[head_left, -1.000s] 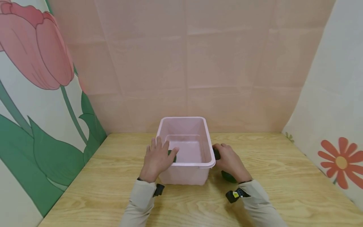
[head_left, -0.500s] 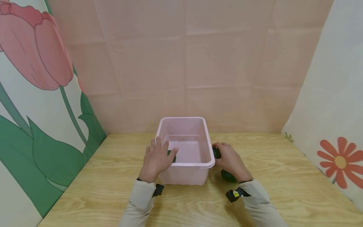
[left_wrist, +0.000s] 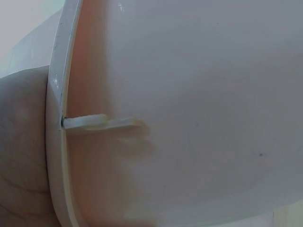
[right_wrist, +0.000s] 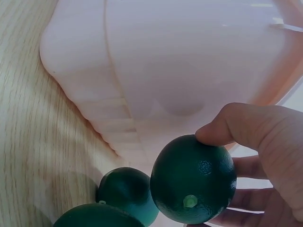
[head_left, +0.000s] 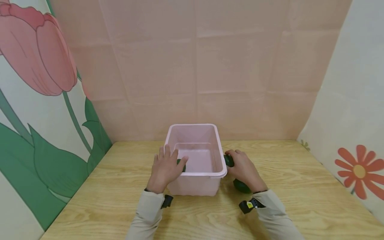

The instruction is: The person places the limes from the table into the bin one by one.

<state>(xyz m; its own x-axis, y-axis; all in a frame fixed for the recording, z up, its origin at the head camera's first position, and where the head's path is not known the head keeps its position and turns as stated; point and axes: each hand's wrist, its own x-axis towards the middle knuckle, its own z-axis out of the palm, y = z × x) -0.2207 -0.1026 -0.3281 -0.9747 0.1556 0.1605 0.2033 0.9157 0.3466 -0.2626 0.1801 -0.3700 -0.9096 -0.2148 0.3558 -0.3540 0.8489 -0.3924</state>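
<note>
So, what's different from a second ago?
Barely anything: the right hand has perhaps lifted its green fruit a touch beside the pink bin; nothing was newly grasped or released. The left hand, the bin and the fruit inside stayed put.

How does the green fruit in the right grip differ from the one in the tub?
The held fruit is outside the tub, in the right grip; the tub fruit lies inside. The held fruit shows a pale spot; the tub fruit is partly hidden by the left grip. Both are dark green.
</note>
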